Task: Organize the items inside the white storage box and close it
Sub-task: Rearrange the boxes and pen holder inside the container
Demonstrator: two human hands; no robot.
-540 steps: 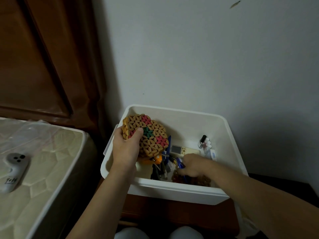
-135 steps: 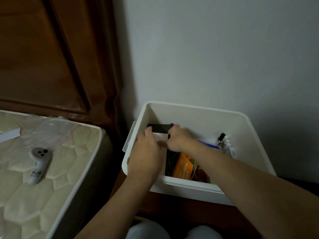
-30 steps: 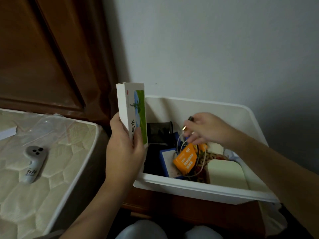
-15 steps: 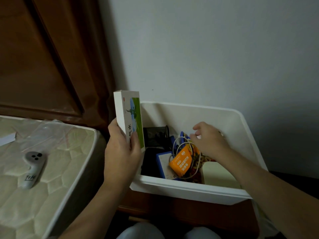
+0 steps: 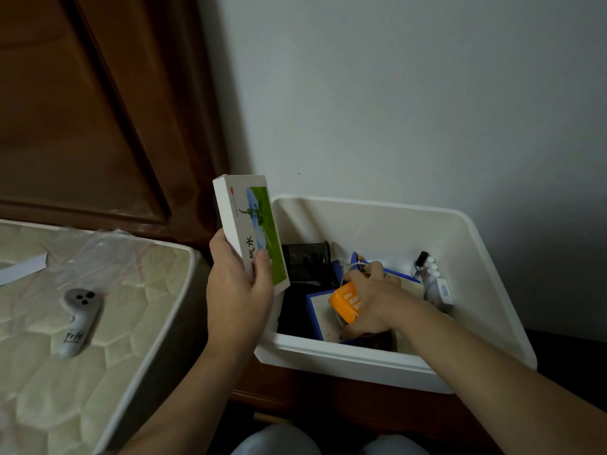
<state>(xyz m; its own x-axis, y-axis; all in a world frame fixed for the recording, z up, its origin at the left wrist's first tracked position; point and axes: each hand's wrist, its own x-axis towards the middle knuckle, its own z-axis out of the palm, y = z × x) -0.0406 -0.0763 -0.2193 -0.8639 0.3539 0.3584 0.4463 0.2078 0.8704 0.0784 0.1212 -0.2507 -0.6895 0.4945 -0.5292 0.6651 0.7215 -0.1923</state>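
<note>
I'm looking down past the mattress (image 5: 98, 339) on my left to the white storage box (image 5: 486, 290), which sits open against the wall on a dark wooden stand — no lid in sight anywhere. My left hand (image 5: 236, 290) is up over the box's near-left corner, fingers and thumb wrapped round a white-and-green carton (image 5: 253, 231). That carton stands nearly upright, long axis running up and a little to the left, its lower end just inside the box's left wall. My right hand (image 5: 371, 303) is down inside the box near the middle, curled over an orange packet (image 5: 345, 303) with a loop of pale cable (image 5: 351, 267) at the fingertips; whether I've got the cable as well I can't tell. A black mesh pot (image 5: 307, 264) stands toward the back-left corner, directly behind the carton's lower edge, and small bottles (image 5: 427, 267) cluster at the right wall. On the mattress lies a grey controller (image 5: 77, 320), well apart from everything. The left hand is the nearer one to the free strip along the left wall, so I reckon the carton goes straight down there — on end.
</note>
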